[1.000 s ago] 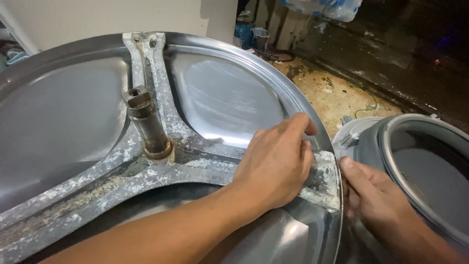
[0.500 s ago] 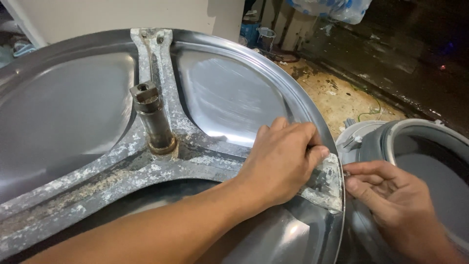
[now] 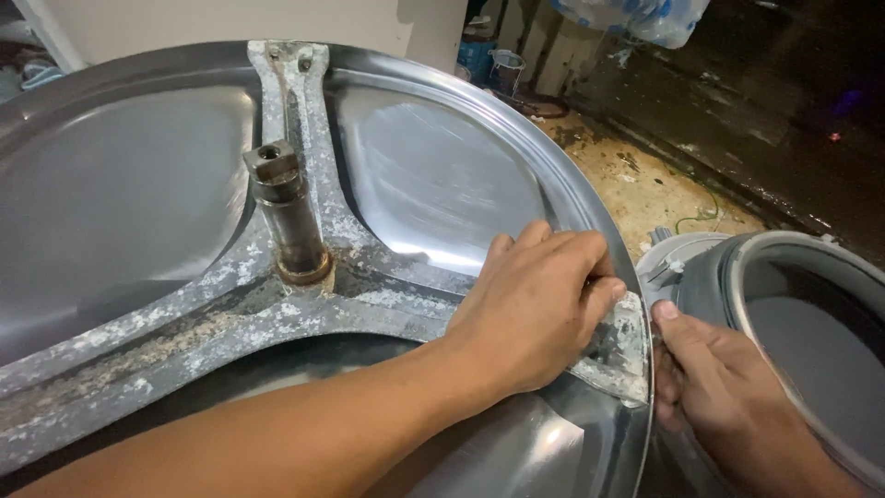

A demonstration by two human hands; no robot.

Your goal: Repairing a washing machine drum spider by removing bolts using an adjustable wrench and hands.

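We press our left hand (image 3: pixel 539 304) flat on the corroded spider arm (image 3: pixel 619 343) while our right hand (image 3: pixel 714 387) grips the drum rim (image 3: pixel 645 433) (underside hidden), likely needing firm leverage next.

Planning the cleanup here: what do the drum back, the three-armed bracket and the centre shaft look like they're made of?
Drum back: likely stainless steel, smooth with bright reflections. Three-armed bracket: probably cast aluminium, dull grey with white chalky corrosion. Centre shaft: seemingly steel, dark, brown rust at its base.
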